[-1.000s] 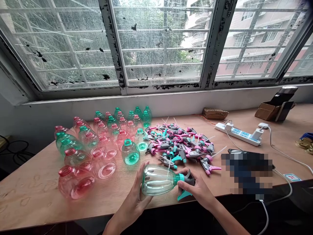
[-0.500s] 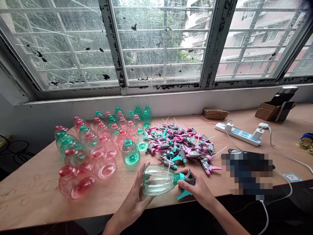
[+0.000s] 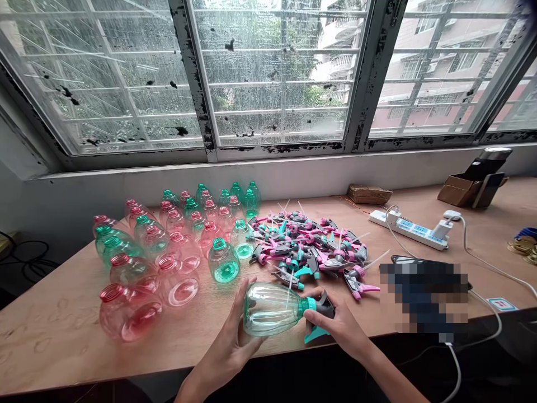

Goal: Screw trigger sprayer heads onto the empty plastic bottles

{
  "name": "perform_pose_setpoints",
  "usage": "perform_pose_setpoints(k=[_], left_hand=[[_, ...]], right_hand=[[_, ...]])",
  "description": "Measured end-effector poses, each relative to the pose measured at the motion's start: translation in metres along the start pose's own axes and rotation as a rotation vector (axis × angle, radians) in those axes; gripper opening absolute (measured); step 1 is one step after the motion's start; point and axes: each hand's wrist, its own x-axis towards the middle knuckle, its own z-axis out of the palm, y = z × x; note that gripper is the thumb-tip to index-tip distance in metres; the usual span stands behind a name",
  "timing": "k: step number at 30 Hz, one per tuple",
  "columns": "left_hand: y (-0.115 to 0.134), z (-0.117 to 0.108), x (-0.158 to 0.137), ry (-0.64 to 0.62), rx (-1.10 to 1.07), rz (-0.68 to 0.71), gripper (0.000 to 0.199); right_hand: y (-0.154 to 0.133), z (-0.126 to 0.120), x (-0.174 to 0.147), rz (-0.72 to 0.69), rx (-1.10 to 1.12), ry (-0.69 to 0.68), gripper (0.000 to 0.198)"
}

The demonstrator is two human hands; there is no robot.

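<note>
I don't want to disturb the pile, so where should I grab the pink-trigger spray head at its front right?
Probably the grey body of that spray head, from the front: pink trigger and straw jut right, with the pile behind.

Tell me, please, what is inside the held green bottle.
A thin, pale tube seems visible inside the green bottle; the left hand hides part of its base end.

The left hand [image 3: 230, 338] and right hand [image 3: 343, 324] are bare — slim, with slender fingers — and the forearms [image 3: 388, 369], uncovered as far as they show, look lean, narrowing toward the wrists.
</note>
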Motion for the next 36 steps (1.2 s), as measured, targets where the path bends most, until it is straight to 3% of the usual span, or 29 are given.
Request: perform_pose_setpoints(k=[3,7,13,17,27,32,36], left_hand=[[0.002,-0.001,-0.001,-0.011,-0.050,-0.023,0.099],[0.006,-0.003,0.000,-0.051,-0.125,-0.036,0.090],[-0.002,-0.002,0.001,-0.019,-0.042,0.006,0.086],[-0.002,-0.004,-0.001,-0.025,-0.038,-0.031,0.100],[-0.004,0.002,0.000,-0.048,-0.113,0.035,0.078],[-0.001,0.005,-0.014,0.038,-0.054,0.050,0.110],[0.014,-0.002,-0.023,0.028,-0.020,0.078,0.092]], right_hand=[[0.000,0.000,-0.001,0.000,-0.010,-0.007,0.036],[0.001,-0.001,-0.002,0.002,-0.004,-0.015,0.037],[0.005,-0.003,-0.001,-0.003,-0.007,-0.038,0.033],[0.006,-0.003,0.000,-0.006,0.000,-0.044,0.032],[0.000,-0.004,-0.006,0.053,0.024,0.024,0.041],[-0.006,0.001,-0.016,0.104,0.070,-0.015,0.040],[-0.009,0.007,-0.023,0.146,0.145,-0.064,0.038]])
